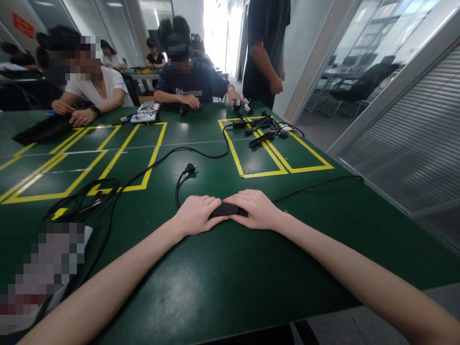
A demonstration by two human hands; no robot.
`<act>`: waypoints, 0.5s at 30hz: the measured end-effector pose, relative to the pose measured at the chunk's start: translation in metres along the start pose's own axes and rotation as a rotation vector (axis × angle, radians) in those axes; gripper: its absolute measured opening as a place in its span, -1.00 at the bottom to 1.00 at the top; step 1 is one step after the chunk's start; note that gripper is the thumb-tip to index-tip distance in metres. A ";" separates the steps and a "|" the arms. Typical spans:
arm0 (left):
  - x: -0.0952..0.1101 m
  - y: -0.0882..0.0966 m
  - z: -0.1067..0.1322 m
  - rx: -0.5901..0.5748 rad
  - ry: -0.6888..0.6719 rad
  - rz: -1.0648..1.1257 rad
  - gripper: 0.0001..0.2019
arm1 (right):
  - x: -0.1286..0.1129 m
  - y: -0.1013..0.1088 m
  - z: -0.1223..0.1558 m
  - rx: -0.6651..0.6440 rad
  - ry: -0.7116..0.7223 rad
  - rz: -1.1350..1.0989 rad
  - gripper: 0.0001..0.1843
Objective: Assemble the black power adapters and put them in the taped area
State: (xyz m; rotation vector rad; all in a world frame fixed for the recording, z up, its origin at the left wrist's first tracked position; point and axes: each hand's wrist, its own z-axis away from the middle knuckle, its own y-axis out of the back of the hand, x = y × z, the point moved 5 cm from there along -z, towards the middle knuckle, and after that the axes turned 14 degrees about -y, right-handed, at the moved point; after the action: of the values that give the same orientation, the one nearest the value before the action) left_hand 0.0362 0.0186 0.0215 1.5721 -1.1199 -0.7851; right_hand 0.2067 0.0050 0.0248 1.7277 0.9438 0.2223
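Note:
My left hand and my right hand meet over the green table. Between them is a black power adapter, its middle showing in the gap. Fingers and thumb of each hand are closed round one end of it, hiding those ends. From behind my left hand a short black cord curves up to a power plug, whose pins point right. A thin black cable runs from behind my right hand toward the table's right edge.
A long black cable crosses the table from a coiled cable at left to a pile of black cables and parts. Yellow tape marks rectangles. A blurred-out flat object lies front left. Co-workers sit opposite; one person stands.

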 end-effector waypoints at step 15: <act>0.003 0.002 -0.001 -0.001 -0.060 -0.080 -0.49 | 0.000 0.003 0.001 0.002 0.046 0.007 -0.64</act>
State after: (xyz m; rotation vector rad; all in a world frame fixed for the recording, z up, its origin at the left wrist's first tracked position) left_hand 0.0376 0.0156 0.0239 1.6092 -1.1050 -0.8913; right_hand 0.2088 0.0038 0.0273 1.7341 0.9720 0.2672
